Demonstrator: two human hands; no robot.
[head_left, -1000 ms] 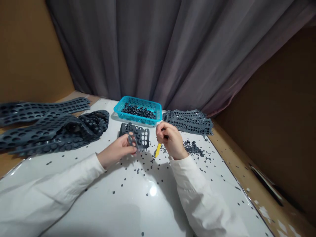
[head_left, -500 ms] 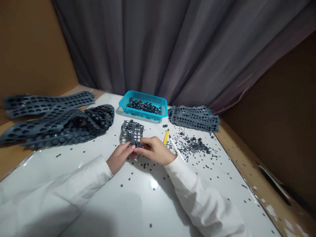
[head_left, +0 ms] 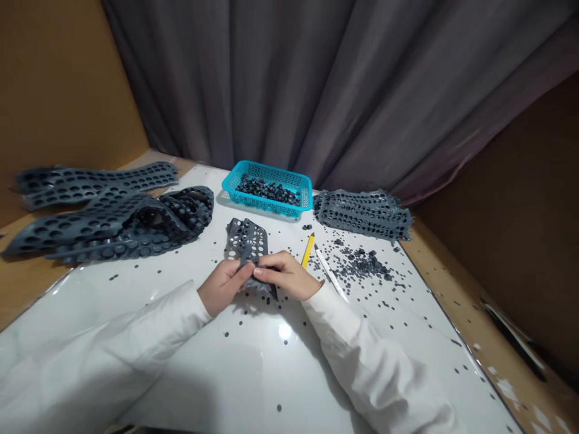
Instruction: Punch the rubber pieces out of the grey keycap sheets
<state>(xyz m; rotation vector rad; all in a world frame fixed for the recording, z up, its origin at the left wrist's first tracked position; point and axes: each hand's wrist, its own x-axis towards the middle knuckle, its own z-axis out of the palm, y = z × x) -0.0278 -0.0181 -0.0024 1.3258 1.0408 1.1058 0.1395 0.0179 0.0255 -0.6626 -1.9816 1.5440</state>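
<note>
A small dark grey perforated rubber sheet (head_left: pixel 246 240) lies on the white table (head_left: pixel 253 367) in front of me. My left hand (head_left: pixel 224 284) and my right hand (head_left: pixel 284 276) meet at its near edge, both with fingers pinched on the sheet. Right of my right hand a yellow tool (head_left: pixel 308 251) and a thin white stick (head_left: pixel 329 271) rest on the table, held by nobody. Behind the sheet stands a turquoise basket (head_left: pixel 268 191) filled with small dark rubber pieces.
A large heap of punched grey rubber sheets (head_left: pixel 104 220) covers the left of the table. Another stack of perforated sheets (head_left: pixel 362 212) lies at the back right. Loose dark pieces (head_left: pixel 362 262) form a pile on the right, and tiny dots are scattered all over. A grey curtain hangs behind.
My right hand has put down the yellow tool and moved left onto the sheet beside my left hand. The sheet has been pulled nearer and bent at its near edge.
</note>
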